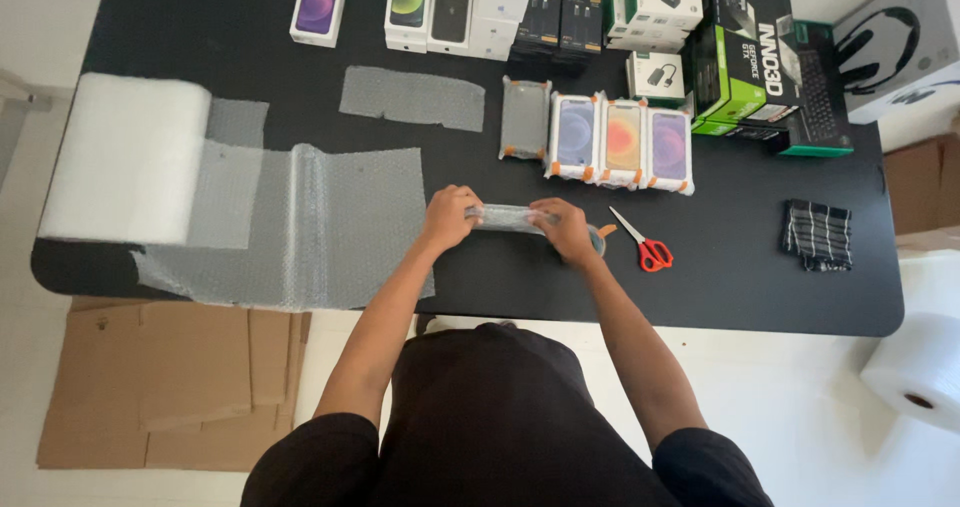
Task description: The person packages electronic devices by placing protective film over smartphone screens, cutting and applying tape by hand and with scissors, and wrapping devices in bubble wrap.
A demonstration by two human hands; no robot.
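A small box wrapped in bubble wrap (512, 218) stands on its edge near the front of the black table (740, 287). My left hand (450, 216) grips its left end and my right hand (565, 230) grips its right end. A roll of tape (602, 237) peeks out just behind my right hand. Red-handled scissors (645, 246) lie a little to the right of it.
A big bubble wrap roll (125, 157) with its sheet (310, 227) spread out lies at the left. Three wrapped phone boxes (620, 142) and another wrapped box (525, 119) sit mid-table. Unwrapped boxes (450, 12) line the back. A striped cloth (817, 234) lies right. Cardboard (170, 382) covers the floor.
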